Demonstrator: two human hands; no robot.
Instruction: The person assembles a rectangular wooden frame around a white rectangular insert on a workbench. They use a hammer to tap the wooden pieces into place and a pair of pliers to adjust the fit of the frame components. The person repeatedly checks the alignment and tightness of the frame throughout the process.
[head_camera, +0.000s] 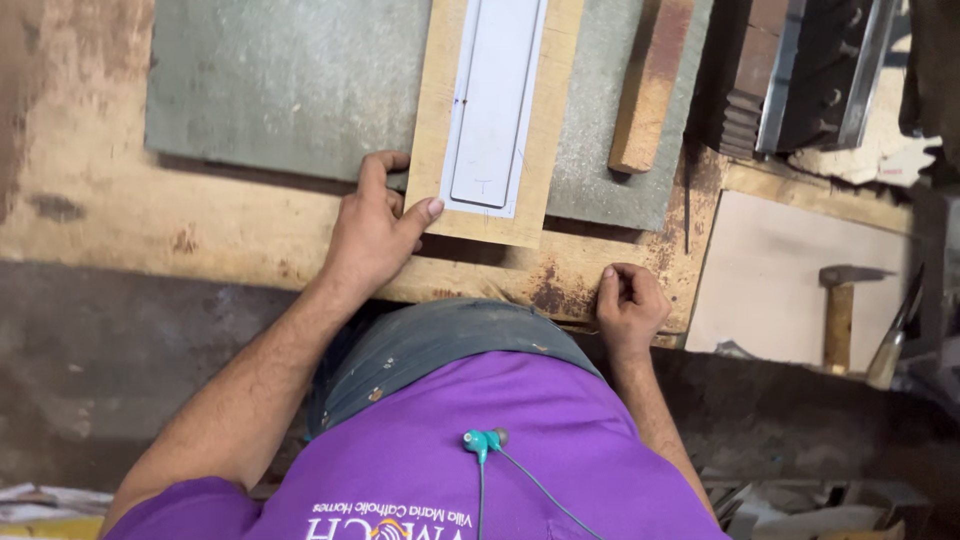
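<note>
A worn, rust-stained wooden workbench (250, 225) carries a grey sheet (290, 85). The left hand (375, 230) clasps the near left corner of a light wooden board (440, 150), thumb on top just beside its white template (495, 100). The right hand (630, 305) is curled shut, empty, knuckles on the bench edge below the board.

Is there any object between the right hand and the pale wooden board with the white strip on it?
Nothing visible: only bare, stained workbench top separates the right hand from the pale wooden board.
</note>
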